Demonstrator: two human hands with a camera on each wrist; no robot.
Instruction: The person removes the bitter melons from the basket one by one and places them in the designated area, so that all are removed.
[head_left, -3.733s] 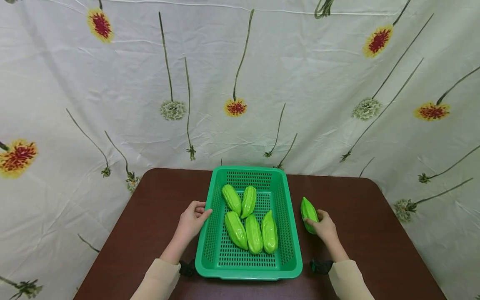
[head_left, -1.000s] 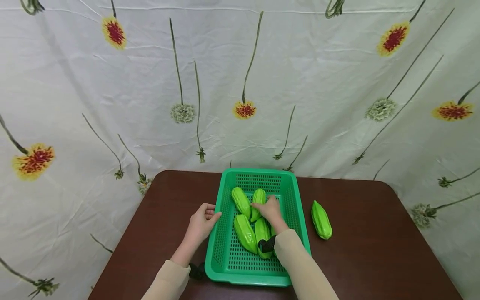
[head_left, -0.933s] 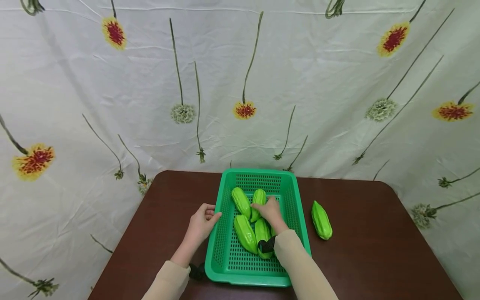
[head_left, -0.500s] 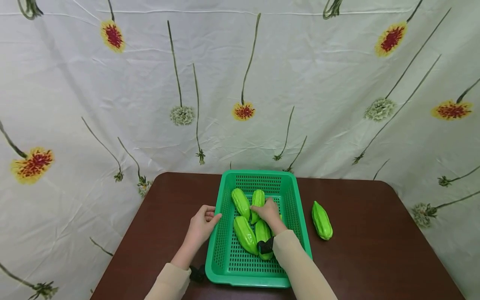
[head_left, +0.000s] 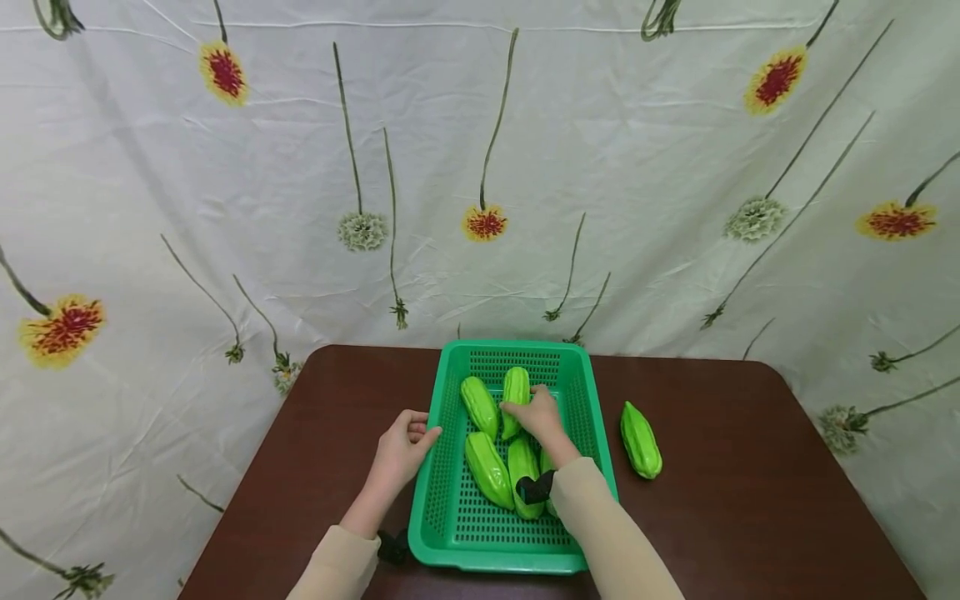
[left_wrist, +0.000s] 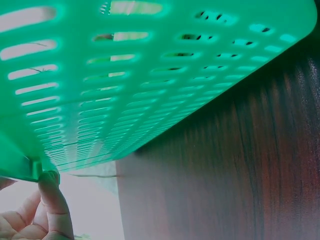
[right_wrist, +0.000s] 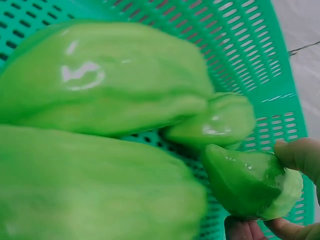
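Note:
My left hand (head_left: 401, 450) pinches the left rim of a green slotted plastic basket (head_left: 501, 562); in the left wrist view, thumb and fingers (left_wrist: 55, 205) meet at the rim beside the basket's outer wall (left_wrist: 150, 75). Inside the basket, my right hand (head_left: 542, 417) grips a green bitter melon (head_left: 516, 386) at the far middle. The right wrist view shows this melon (right_wrist: 245, 182) between thumb and fingertips, pointed end free. Other bitter melons lie around it: one far left (head_left: 478, 406), one near left (head_left: 487, 469), one near middle (head_left: 524, 471). Another is mostly hidden under the right arm.
A single bitter melon (head_left: 641, 442) lies on the dark brown table (head_left: 720, 467), right of the basket. Behind the table hangs a pale flowered cloth (head_left: 420, 167). Dark straps (head_left: 536, 489) circle both wrists.
My right hand released the bitter melon on the table at right and moved into the basket. Over the last half second, the gripped melon has shifted slightly up and away. The left hand stays at the rim.

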